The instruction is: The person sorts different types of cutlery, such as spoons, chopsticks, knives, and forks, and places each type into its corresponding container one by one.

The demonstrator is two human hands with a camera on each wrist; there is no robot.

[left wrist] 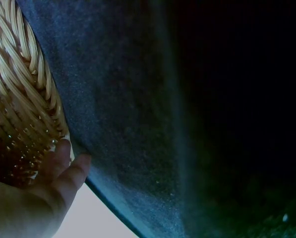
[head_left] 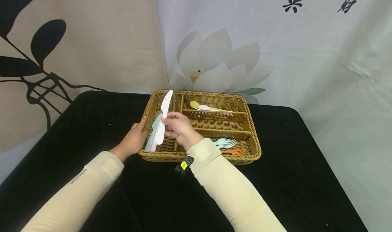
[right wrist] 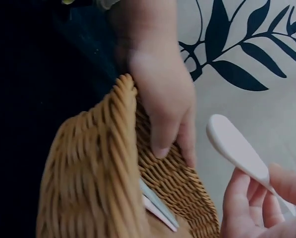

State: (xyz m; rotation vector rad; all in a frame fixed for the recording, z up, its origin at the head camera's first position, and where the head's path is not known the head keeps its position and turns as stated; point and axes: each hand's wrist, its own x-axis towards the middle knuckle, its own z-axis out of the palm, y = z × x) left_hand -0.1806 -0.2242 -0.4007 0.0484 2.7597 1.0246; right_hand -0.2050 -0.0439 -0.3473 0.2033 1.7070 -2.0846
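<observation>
My right hand [head_left: 180, 127] pinches a white plastic knife [head_left: 166, 104] by its handle, thumb on one side and fingers on the other. The blade points up and away over the left section of a wicker basket [head_left: 256, 147]. In the right wrist view the knife's rounded handle end [right wrist: 237, 144] sticks out past the fingers [right wrist: 235, 196]. Below it, a pale blue knife [head_left: 149, 144] and a pale pink one [head_left: 153, 146] lie in that section. My left hand [head_left: 133, 140] holds the basket's left wall at the rim, with the thumb reaching inside.
Yellow and pink spoons [head_left: 203, 107] lie in the basket's back right section. Pale green forks [head_left: 225, 142] and an orange fork [head_left: 235, 152] lie in the front right one. Under the basket is a black-covered table [head_left: 147, 198]; a printed curtain [head_left: 116, 37] hangs behind.
</observation>
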